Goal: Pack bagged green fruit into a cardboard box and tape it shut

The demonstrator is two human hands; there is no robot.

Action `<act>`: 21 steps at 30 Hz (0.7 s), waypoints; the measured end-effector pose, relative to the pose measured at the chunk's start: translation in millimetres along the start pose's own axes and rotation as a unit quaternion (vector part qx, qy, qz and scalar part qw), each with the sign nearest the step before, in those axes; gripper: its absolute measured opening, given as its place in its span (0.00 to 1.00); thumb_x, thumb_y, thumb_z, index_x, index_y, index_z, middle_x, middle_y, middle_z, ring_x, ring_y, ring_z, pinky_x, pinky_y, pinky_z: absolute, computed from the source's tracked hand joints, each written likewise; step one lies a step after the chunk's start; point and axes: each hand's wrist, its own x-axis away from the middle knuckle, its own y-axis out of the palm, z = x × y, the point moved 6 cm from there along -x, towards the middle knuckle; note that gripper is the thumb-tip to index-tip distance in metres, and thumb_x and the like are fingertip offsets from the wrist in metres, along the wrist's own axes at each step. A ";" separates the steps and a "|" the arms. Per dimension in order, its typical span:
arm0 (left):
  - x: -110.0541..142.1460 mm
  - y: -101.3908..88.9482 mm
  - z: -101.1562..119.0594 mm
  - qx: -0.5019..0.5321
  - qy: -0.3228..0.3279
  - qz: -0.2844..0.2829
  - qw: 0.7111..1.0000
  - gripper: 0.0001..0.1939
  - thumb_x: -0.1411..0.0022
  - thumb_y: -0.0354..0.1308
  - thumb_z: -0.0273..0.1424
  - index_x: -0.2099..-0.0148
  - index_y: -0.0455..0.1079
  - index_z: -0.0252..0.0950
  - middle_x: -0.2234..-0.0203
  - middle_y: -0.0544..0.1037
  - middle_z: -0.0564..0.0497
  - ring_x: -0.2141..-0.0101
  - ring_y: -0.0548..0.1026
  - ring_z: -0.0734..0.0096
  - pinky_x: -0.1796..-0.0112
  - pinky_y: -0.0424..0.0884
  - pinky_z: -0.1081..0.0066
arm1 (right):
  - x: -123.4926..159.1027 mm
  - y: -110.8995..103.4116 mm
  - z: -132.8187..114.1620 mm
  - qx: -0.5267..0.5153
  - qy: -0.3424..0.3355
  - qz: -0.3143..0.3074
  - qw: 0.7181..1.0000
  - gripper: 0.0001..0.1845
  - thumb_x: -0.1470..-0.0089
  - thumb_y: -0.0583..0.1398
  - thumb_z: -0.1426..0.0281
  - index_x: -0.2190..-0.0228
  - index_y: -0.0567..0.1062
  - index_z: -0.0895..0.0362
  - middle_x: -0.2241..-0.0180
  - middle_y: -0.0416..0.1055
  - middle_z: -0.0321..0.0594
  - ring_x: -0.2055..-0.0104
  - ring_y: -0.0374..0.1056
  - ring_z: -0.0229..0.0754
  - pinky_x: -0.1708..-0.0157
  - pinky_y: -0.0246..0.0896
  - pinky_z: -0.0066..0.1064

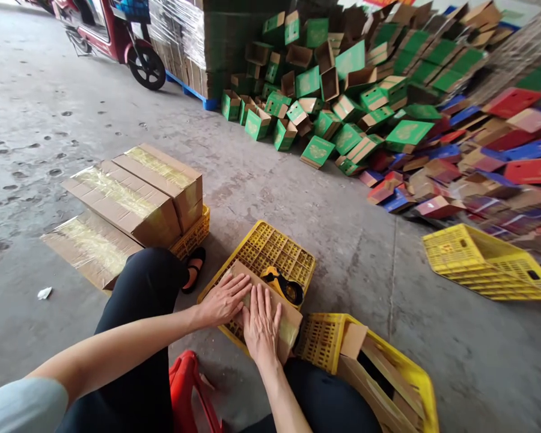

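Observation:
A taped cardboard box (291,319) lies on an upturned yellow plastic crate (270,240) between my knees. My left hand (225,299) rests flat on the box's left part, fingers stretched out. Beside it, my right hand (262,325) presses flat on the box top with its fingers extended. Both palms cover much of the upper face, and a strip of clear yellowish tape shows at the near right end. Just beyond the box sits a yellow and black tape dispenser (282,285) on the crate.
Taped boxes (130,198) are stacked on a yellow crate at left. Another yellow crate (388,349) at my right holds cardboard boxes. A red stool (189,385) stands below me. Green cartons (318,150) heap up behind, with a yellow crate (487,264) at far right and a scooter (117,36) at back.

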 end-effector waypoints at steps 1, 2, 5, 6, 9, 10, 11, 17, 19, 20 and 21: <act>-0.3 0.3 -0.7 -0.003 0.003 -0.002 1.000 0.30 0.21 0.41 0.38 0.22 0.48 0.38 0.26 0.53 0.44 0.26 0.49 0.58 0.30 0.49 0.51 | -0.5 0.9 -0.2 0.007 0.000 0.001 1.000 0.34 0.27 0.39 0.56 0.26 0.47 0.55 0.25 0.46 0.46 0.23 0.41 0.53 0.28 0.27 0.62; -0.8 0.1 -2.0 -0.005 0.007 -0.002 1.000 0.30 0.21 0.41 0.39 0.23 0.48 0.38 0.26 0.53 0.44 0.26 0.49 0.58 0.30 0.50 0.51 | -1.1 1.0 0.4 0.013 0.000 0.003 1.000 0.34 0.27 0.39 0.56 0.26 0.46 0.55 0.25 0.46 0.46 0.23 0.41 0.53 0.28 0.27 0.61; -0.9 -2.7 -7.0 -0.019 0.011 0.004 1.000 0.30 0.21 0.40 0.42 0.24 0.52 0.37 0.26 0.55 0.44 0.27 0.50 0.59 0.30 0.52 0.53 | -1.9 -0.5 1.9 0.027 -0.004 0.019 0.999 0.34 0.27 0.39 0.55 0.26 0.46 0.54 0.26 0.47 0.46 0.23 0.43 0.52 0.28 0.29 0.60; -0.1 -4.1 -9.4 -0.025 0.005 0.012 1.000 0.30 0.21 0.39 0.44 0.24 0.54 0.37 0.26 0.55 0.44 0.27 0.51 0.58 0.30 0.52 0.54 | -1.5 -1.3 1.6 0.032 -0.001 0.029 0.999 0.35 0.27 0.39 0.55 0.26 0.46 0.55 0.26 0.47 0.47 0.23 0.43 0.52 0.28 0.30 0.59; 4.4 -8.4 -19.0 -0.040 -0.036 0.055 0.997 0.37 0.23 0.39 0.52 0.25 0.54 0.33 0.26 0.53 0.39 0.26 0.49 0.53 0.31 0.55 0.53 | 1.3 -4.4 0.7 0.048 0.031 0.068 0.996 0.38 0.27 0.39 0.53 0.27 0.48 0.61 0.26 0.45 0.53 0.23 0.42 0.55 0.28 0.33 0.57; 5.8 -9.0 -21.9 -0.040 -0.046 0.067 0.996 0.40 0.24 0.39 0.55 0.24 0.53 0.30 0.26 0.52 0.37 0.26 0.48 0.52 0.31 0.55 0.53 | 2.1 -5.1 0.2 0.052 0.040 0.077 0.995 0.39 0.28 0.40 0.52 0.27 0.49 0.62 0.26 0.45 0.55 0.24 0.42 0.56 0.28 0.34 0.58; 6.6 -8.7 -24.2 -0.039 -0.048 0.074 0.995 0.43 0.25 0.40 0.56 0.24 0.52 0.28 0.26 0.51 0.34 0.26 0.47 0.50 0.31 0.55 0.52 | 2.5 -5.5 -0.5 0.054 0.045 0.079 0.994 0.39 0.28 0.40 0.52 0.27 0.49 0.62 0.26 0.45 0.56 0.24 0.42 0.56 0.28 0.34 0.58; 3.8 -2.4 -31.8 0.019 -0.024 0.056 0.998 0.39 0.23 0.42 0.49 0.26 0.53 0.22 0.27 0.51 0.28 0.26 0.43 0.47 0.30 0.53 0.50 | -3.5 -8.4 -6.6 0.028 0.070 0.015 0.997 0.36 0.28 0.41 0.55 0.27 0.49 0.58 0.26 0.47 0.53 0.24 0.42 0.57 0.30 0.35 0.65; 5.3 -1.8 -32.5 0.040 -0.031 0.059 0.997 0.34 0.21 0.40 0.44 0.25 0.52 0.25 0.27 0.51 0.31 0.26 0.44 0.48 0.31 0.54 0.47 | -7.9 -8.3 -16.1 0.012 0.087 -0.003 0.996 0.34 0.28 0.41 0.58 0.27 0.50 0.56 0.25 0.45 0.50 0.23 0.40 0.58 0.31 0.35 0.67; 7.0 -1.5 -32.3 0.047 -0.036 0.058 0.997 0.33 0.21 0.39 0.42 0.24 0.51 0.28 0.26 0.52 0.33 0.26 0.45 0.49 0.31 0.54 0.46 | -10.7 -7.7 -23.3 0.004 0.087 -0.005 0.996 0.33 0.28 0.41 0.60 0.27 0.50 0.55 0.25 0.44 0.48 0.23 0.39 0.57 0.31 0.36 0.67; 8.9 -1.0 -31.8 0.051 -0.041 0.056 0.996 0.32 0.21 0.38 0.41 0.24 0.51 0.30 0.26 0.52 0.35 0.26 0.46 0.51 0.31 0.54 0.46 | -13.7 -6.8 -32.8 -0.002 0.069 -0.005 0.998 0.32 0.28 0.41 0.62 0.27 0.49 0.54 0.25 0.44 0.47 0.23 0.39 0.55 0.30 0.35 0.66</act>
